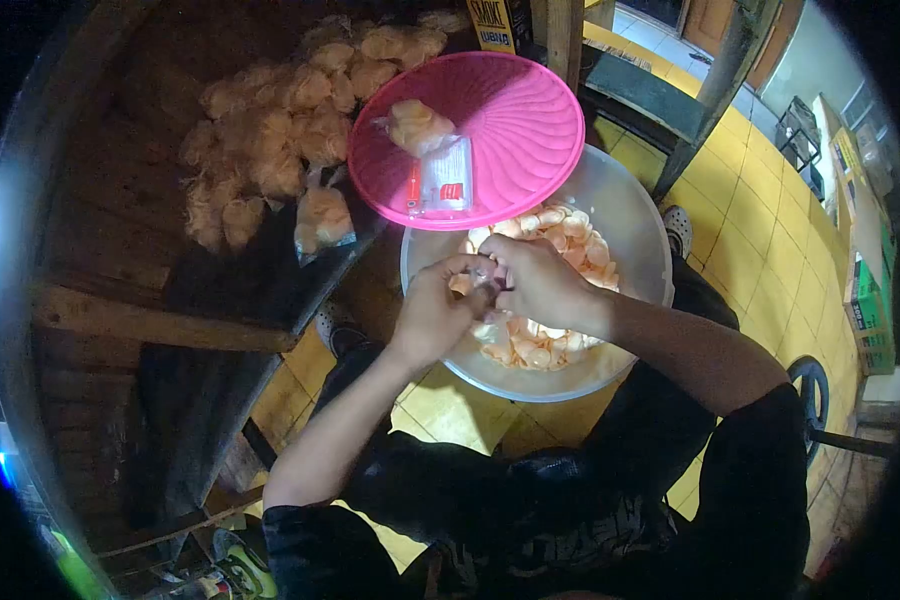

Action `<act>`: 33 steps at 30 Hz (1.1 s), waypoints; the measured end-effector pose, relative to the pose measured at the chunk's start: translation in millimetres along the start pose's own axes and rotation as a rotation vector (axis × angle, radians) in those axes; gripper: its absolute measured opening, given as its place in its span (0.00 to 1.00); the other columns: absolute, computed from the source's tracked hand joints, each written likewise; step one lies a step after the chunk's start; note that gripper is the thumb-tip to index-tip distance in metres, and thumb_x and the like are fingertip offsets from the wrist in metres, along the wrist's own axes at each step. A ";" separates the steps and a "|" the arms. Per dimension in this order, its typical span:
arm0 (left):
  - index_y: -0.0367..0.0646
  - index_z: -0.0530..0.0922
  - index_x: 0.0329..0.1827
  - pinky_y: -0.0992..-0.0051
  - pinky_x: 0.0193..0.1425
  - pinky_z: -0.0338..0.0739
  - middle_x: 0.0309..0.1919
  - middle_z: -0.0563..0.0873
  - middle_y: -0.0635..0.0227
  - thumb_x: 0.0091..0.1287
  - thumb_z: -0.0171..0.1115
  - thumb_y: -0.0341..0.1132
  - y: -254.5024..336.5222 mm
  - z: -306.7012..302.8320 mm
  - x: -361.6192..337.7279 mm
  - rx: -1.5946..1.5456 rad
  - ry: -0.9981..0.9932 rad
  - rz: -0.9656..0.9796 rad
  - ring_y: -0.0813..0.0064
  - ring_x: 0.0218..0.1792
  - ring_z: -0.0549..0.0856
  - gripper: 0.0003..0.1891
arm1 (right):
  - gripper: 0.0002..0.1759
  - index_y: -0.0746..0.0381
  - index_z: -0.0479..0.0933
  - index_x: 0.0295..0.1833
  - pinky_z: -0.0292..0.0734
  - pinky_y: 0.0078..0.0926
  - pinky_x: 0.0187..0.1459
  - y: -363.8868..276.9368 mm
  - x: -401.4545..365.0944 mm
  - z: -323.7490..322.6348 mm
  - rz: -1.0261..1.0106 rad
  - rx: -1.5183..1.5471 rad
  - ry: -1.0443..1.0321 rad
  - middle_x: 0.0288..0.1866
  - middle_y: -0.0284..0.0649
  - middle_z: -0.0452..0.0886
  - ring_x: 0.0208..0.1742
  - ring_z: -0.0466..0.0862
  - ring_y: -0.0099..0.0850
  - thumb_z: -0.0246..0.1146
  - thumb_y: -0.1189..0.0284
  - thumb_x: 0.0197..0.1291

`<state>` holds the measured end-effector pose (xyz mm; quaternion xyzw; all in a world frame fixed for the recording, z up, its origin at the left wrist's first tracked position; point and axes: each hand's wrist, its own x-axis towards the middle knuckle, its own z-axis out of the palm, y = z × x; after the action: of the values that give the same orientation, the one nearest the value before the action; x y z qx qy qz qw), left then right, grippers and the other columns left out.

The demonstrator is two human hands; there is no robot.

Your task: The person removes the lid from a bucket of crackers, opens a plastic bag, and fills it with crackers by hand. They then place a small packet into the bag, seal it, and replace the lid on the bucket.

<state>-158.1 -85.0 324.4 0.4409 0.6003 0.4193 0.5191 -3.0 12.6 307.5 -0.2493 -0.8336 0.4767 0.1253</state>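
My left hand (pixel 442 308) and my right hand (pixel 542 283) meet above a large pale basin (pixel 642 220) of orange and white round chips (pixel 540 345). The fingers of both are pinched together at one spot, with a small bit of something clear between them, too small to make out. Over the basin's far rim lies a pink ribbed lid (pixel 525 115). On that lid rest a filled plastic bag (pixel 415 127), a clear packet with a red mark (pixel 447 178) and a red stick-like item (pixel 413 187).
Many filled bags (pixel 270 140) are heaped on the dark wooden surface (pixel 100 240) at the left, one bag (pixel 323 218) near its edge. A wooden post (pixel 715 90) stands beyond the basin. Cartons (pixel 865 290) line the right wall above yellow floor tiles (pixel 750 215).
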 end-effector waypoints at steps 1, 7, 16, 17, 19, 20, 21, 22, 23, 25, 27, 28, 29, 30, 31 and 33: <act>0.34 0.77 0.57 0.78 0.35 0.81 0.42 0.86 0.65 0.67 0.59 0.21 -2.6 -5.4 2.1 0.100 0.016 -0.006 0.78 0.35 0.87 0.15 | 0.19 0.67 0.72 0.50 0.81 0.32 0.39 0.8 0.6 0.9 -0.097 -0.085 0.086 0.40 0.48 0.82 0.42 0.87 0.37 0.69 0.79 0.54; 0.37 0.78 0.56 0.80 0.31 0.79 0.41 0.86 0.67 0.71 0.59 0.26 -1.9 -9.0 0.6 0.173 0.050 0.034 0.81 0.33 0.86 0.13 | 0.14 0.68 0.72 0.48 0.80 0.28 0.34 8.1 7.6 -0.4 0.036 -0.145 0.008 0.39 0.44 0.81 0.46 0.86 0.34 0.66 0.75 0.60; 0.37 0.80 0.56 0.80 0.35 0.80 0.42 0.86 0.67 0.72 0.60 0.28 4.5 -7.3 1.2 -0.053 -0.078 -0.032 0.82 0.36 0.85 0.12 | 0.18 0.70 0.74 0.48 0.80 0.33 0.40 17.0 5.3 -1.3 -0.016 -0.014 -0.042 0.39 0.48 0.82 0.42 0.86 0.38 0.69 0.71 0.58; 0.36 0.81 0.55 0.79 0.35 0.80 0.42 0.86 0.68 0.71 0.60 0.26 5.0 -8.6 1.5 -0.051 -0.116 -0.027 0.81 0.37 0.85 0.11 | 0.20 0.70 0.75 0.49 0.80 0.35 0.42 15.8 5.2 -2.8 -0.074 -0.236 -0.040 0.40 0.50 0.82 0.43 0.86 0.40 0.71 0.70 0.56; 0.36 0.81 0.53 0.78 0.36 0.81 0.43 0.87 0.67 0.69 0.59 0.23 -1.2 -15.5 3.4 0.098 -0.102 0.029 0.79 0.39 0.86 0.11 | 0.19 0.69 0.75 0.45 0.79 0.37 0.43 19.8 5.0 1.9 -0.061 -0.301 -0.059 0.38 0.50 0.82 0.42 0.85 0.42 0.72 0.69 0.54; 0.35 0.82 0.51 0.77 0.37 0.81 0.43 0.87 0.66 0.67 0.58 0.19 -3.6 -17.8 4.2 0.246 -0.082 0.086 0.77 0.40 0.87 0.12 | 0.18 0.69 0.74 0.41 0.78 0.39 0.44 20.4 5.4 3.5 -0.051 -0.367 -0.081 0.35 0.51 0.81 0.41 0.85 0.45 0.73 0.69 0.53; 0.35 0.82 0.51 0.77 0.37 0.81 0.43 0.87 0.66 0.67 0.58 0.19 -5.1 -18.7 4.6 0.246 -0.081 0.086 0.77 0.40 0.87 0.12 | 0.18 0.69 0.74 0.41 0.78 0.39 0.44 20.5 5.2 1.6 -0.052 -0.367 -0.082 0.35 0.51 0.81 0.41 0.85 0.45 0.73 0.69 0.53; 0.34 0.83 0.48 0.76 0.39 0.82 0.43 0.87 0.65 0.64 0.56 0.17 -4.4 -19.2 4.1 0.301 -0.043 0.074 0.75 0.41 0.87 0.13 | 0.20 0.69 0.74 0.40 0.77 0.41 0.46 14.9 4.7 -3.4 -0.070 -0.294 -0.095 0.36 0.51 0.81 0.42 0.85 0.45 0.72 0.64 0.54; 0.33 0.83 0.46 0.75 0.40 0.83 0.43 0.87 0.64 0.61 0.54 0.14 -3.9 -19.7 3.6 0.355 -0.005 0.061 0.74 0.41 0.87 0.14 | 0.23 0.68 0.74 0.40 0.77 0.43 0.47 12.0 5.4 -6.7 -0.089 -0.222 -0.109 0.36 0.51 0.81 0.44 0.85 0.46 0.71 0.59 0.56; 0.33 0.83 0.44 0.74 0.42 0.83 0.42 0.88 0.63 0.60 0.53 0.13 -2.5 -23.0 3.7 0.527 0.036 0.117 0.73 0.41 0.88 0.14 | 0.24 0.68 0.76 0.40 0.77 0.44 0.47 19.5 8.6 -10.2 -0.077 -0.215 -0.168 0.36 0.51 0.82 0.43 0.84 0.46 0.68 0.55 0.58; 0.32 0.83 0.42 0.73 0.44 0.83 0.41 0.88 0.62 0.59 0.52 0.12 -5.4 -27.1 4.4 0.702 0.076 0.173 0.73 0.41 0.88 0.14 | 0.26 0.68 0.77 0.40 0.77 0.45 0.47 26.7 8.8 -10.2 -0.065 -0.207 -0.225 0.36 0.51 0.82 0.42 0.84 0.46 0.66 0.51 0.60; 0.32 0.83 0.42 0.73 0.45 0.83 0.40 0.88 0.61 0.59 0.52 0.12 -12.9 -29.8 6.8 0.639 0.102 0.196 0.73 0.40 0.88 0.14 | 0.26 0.68 0.76 0.48 0.76 0.44 0.52 29.4 7.8 -8.9 0.055 -0.428 -0.504 0.44 0.52 0.82 0.49 0.84 0.45 0.63 0.53 0.62; 0.32 0.83 0.41 0.73 0.45 0.83 0.38 0.88 0.60 0.60 0.52 0.13 -18.2 -31.7 9.2 0.577 0.125 0.220 0.74 0.39 0.88 0.13 | 0.27 0.68 0.75 0.57 0.76 0.43 0.57 34.0 6.0 -7.5 0.179 -0.647 -0.779 0.52 0.52 0.83 0.55 0.83 0.44 0.61 0.55 0.64; 0.32 0.83 0.41 0.73 0.45 0.83 0.38 0.88 0.60 0.60 0.52 0.13 -21.2 -32.8 11.0 0.580 0.121 0.224 0.74 0.39 0.88 0.13 | 0.24 0.67 0.76 0.56 0.76 0.41 0.57 55.6 -1.2 4.8 0.158 -0.715 -0.837 0.51 0.51 0.83 0.55 0.83 0.43 0.59 0.57 0.66; 0.32 0.83 0.41 0.72 0.45 0.83 0.38 0.89 0.59 0.60 0.53 0.14 -23.4 -33.5 12.0 0.568 0.133 0.246 0.74 0.39 0.88 0.13 | 0.22 0.66 0.76 0.55 0.77 0.40 0.57 73.1 -11.9 19.7 0.138 -0.783 -0.894 0.51 0.50 0.83 0.55 0.84 0.42 0.57 0.59 0.67; 0.32 0.83 0.42 0.72 0.45 0.83 0.37 0.89 0.58 0.60 0.54 0.14 -19.3 -33.0 11.7 0.564 0.141 0.272 0.74 0.39 0.88 0.12 | 0.19 0.66 0.78 0.52 0.78 0.39 0.54 64.9 -32.0 32.6 0.076 -0.865 -0.863 0.48 0.49 0.84 0.52 0.84 0.41 0.57 0.62 0.66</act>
<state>-193.5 -80.2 306.6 0.6134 0.6631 0.3314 0.2725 28.7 -1.1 236.0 -0.0918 -0.9176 0.1573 -0.3533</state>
